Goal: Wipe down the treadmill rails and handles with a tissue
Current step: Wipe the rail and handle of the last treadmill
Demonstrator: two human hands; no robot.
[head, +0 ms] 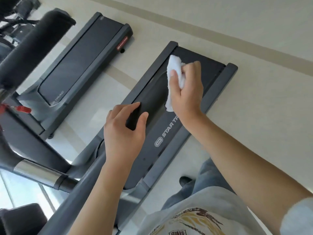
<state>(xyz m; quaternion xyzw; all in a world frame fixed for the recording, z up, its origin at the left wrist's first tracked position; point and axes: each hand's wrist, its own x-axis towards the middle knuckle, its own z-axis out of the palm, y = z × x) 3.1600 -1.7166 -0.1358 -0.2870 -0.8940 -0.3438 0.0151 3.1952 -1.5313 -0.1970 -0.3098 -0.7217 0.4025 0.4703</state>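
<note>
Floor point(237, 39): pale tile under two treadmills
Left hand point(123, 131): curled round black handrail point(152, 102)
Right hand point(186, 89): gripping white tissue point(176, 72)

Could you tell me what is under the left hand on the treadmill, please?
The left hand grips a black handrail. Its palm covers the rail's near stretch.
</note>
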